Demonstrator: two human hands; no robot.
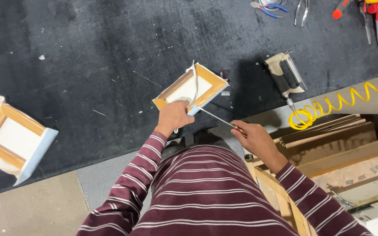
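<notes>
Black, lint-flecked felt covers the desk (88, 65). At frame centre lies a small rectangular frame of pale wood wrapped in white canvas (191, 89), back side up. The left hand (173, 116) presses flat on its near corner, fingers closed over the edge. The right hand (252, 137) grips a slim metal-shafted screwdriver (217, 117), tip at that corner. A second, similar canvas frame (14, 139) lies at left; a tan pneumatic stapler (285, 74) with coiled yellow hose (351, 98) sits at right.
</notes>
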